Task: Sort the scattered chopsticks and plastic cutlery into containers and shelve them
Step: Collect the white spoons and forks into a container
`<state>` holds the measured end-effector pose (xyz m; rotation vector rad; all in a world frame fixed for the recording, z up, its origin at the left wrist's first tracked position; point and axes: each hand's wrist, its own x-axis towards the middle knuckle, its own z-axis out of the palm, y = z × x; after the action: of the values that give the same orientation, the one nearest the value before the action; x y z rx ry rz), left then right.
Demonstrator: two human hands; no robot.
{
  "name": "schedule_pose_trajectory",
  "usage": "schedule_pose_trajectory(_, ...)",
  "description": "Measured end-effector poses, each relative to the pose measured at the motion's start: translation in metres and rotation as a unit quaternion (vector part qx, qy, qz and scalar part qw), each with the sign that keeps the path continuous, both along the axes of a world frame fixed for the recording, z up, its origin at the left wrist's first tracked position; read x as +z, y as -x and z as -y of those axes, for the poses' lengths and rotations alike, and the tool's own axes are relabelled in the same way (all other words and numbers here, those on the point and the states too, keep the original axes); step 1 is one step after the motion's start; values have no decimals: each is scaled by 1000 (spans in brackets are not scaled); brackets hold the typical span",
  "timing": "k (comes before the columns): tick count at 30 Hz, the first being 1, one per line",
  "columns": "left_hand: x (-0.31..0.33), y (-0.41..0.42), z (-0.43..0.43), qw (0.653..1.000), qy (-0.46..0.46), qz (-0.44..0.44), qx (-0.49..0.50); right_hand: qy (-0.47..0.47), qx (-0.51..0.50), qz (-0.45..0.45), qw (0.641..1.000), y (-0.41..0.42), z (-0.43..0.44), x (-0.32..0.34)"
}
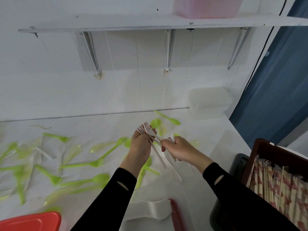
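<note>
Above the worktop the left hand grips a fork bundle, tines up, and the right hand beside it holds a loose fork, with green cutlery scattered on the worktop's left part and a crate of wrapped chopsticks at its right edge.

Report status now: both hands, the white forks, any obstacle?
Left hand grips white forks. Right hand grips another fork. Green cutlery lies scattered below.
</note>
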<state>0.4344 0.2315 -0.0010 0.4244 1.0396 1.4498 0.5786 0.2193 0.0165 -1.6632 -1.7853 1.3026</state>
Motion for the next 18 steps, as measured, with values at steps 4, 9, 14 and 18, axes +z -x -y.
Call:
schedule_pose_trajectory(4,-1,3,-4,998,51,35,-4,-15,-2,7,1000,0,-1,-2)
schedule_pose_trajectory(9,4,-1,-1,996,29,75,-26,-32,-3,25,999,-2,-2,-6)
schedule_pose_trajectory(14,7,-1,-1,995,15,72,-65,-6,3,27,1000,-2,-1,-4)
schedule_pose_trajectory(18,-1,-3,-1,999,1,5,-53,-5,13,30,999,-3,-1,-4)
